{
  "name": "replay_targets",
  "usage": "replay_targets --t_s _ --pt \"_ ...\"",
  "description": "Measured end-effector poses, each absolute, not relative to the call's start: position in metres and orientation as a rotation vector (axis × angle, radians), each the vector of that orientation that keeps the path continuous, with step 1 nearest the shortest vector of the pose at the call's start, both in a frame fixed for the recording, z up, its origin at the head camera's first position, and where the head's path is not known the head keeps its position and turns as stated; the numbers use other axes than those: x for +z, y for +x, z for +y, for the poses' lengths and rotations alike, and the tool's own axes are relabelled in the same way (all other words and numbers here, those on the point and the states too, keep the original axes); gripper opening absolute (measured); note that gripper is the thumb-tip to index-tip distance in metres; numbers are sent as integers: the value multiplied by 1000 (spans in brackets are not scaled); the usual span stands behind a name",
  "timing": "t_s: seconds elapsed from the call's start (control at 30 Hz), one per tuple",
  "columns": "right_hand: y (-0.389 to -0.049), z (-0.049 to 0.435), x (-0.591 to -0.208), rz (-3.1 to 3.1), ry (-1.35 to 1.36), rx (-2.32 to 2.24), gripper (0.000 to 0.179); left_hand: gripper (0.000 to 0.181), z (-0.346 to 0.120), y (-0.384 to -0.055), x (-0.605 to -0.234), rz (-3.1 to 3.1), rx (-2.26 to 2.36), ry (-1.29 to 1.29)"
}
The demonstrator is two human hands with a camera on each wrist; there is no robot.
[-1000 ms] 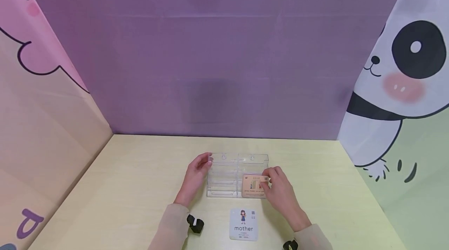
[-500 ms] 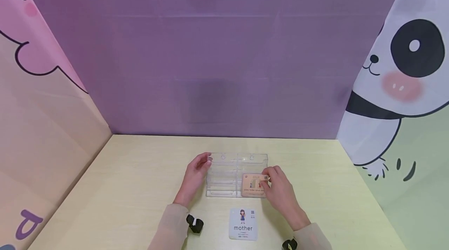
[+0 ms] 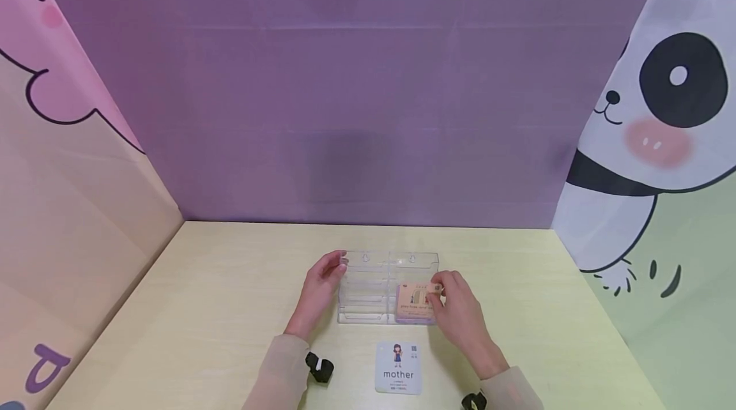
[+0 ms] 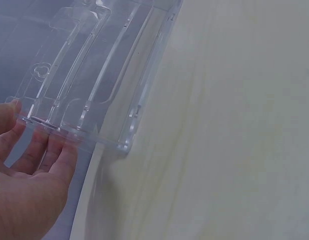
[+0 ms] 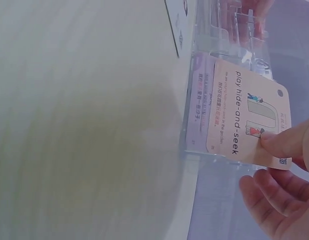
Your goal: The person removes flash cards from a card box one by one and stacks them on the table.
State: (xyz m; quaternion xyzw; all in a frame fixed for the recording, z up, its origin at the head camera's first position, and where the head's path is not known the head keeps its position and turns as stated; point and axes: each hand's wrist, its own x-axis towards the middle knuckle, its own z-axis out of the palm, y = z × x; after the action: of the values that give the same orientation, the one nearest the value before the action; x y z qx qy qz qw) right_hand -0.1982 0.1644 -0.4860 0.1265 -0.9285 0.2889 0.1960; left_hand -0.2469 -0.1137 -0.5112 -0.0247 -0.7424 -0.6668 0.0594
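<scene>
A clear plastic card rack (image 3: 365, 292) with two columns of pockets stands tilted on the table. My left hand (image 3: 323, 288) grips its left side edge, thumb in front and fingers behind, as the left wrist view also shows. With thumb and fingers my right hand (image 3: 460, 317) pinches the upper right corner of a peach flashcard (image 5: 247, 107) reading "play hide-and-seek". That card sits raised in front of a lilac flashcard (image 5: 198, 105), both at the rack's lower right pocket. Flat on the table before the rack lies a white "mother" flashcard (image 3: 398, 368).
The pale wooden table (image 3: 230, 308) has a purple cloth backdrop (image 3: 368, 91) behind it. Printed cloth panels stand at both sides, one with a panda (image 3: 661, 142). Black wrist cameras (image 3: 320, 368) are strapped near the sleeves.
The peach card has risen slightly in my right fingers, so a lilac edge now shows beneath it. My left hand, the rack and the "mother" card stay put.
</scene>
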Motion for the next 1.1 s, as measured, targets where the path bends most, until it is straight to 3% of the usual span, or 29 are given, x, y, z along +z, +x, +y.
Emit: replay_targets --t_s 1.1 --pt "-201 165 -480 -2483 371 973 27 38 -113 -246 -511 -2248 -2029 -77"
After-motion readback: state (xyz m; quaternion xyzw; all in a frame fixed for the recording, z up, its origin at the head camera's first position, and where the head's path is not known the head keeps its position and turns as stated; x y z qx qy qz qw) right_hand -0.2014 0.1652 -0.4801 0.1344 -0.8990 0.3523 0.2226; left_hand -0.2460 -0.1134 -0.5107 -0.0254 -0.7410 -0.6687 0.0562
